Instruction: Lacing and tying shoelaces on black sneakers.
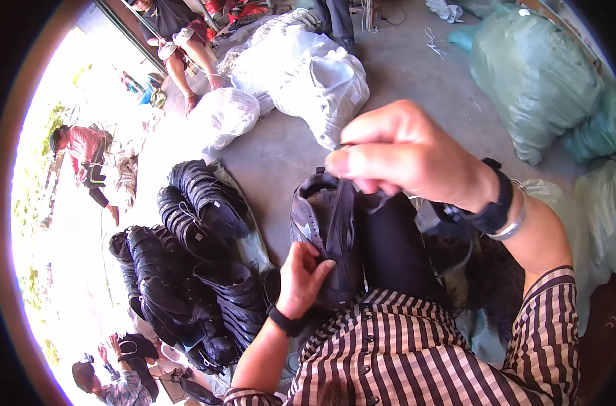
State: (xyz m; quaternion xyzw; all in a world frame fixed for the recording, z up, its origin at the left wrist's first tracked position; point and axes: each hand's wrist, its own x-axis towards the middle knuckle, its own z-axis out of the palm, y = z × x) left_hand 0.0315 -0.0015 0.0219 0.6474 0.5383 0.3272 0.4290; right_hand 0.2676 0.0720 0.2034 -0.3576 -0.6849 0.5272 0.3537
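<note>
A dark sneaker (301,211) with a pale mark on its side rests on my lap, its opening pointing away from me. My left hand (301,279) grips the near-left side of it, thumb on the upper and fingers along the edge. Above the shoe's far end, my right hand (409,154) is raised with thumb and index finger pinched together. A dark shoelace (342,206) runs from the shoe up towards that pinch; its end between the fingers is small and partly hidden.
Rows of stacked black shoes (186,277) lie on a sheet to my left. White sacks (321,81) stand ahead, and big green bags (534,78) fill the right. Other people sit or bend at far left, one person (179,40) ahead of the shoes.
</note>
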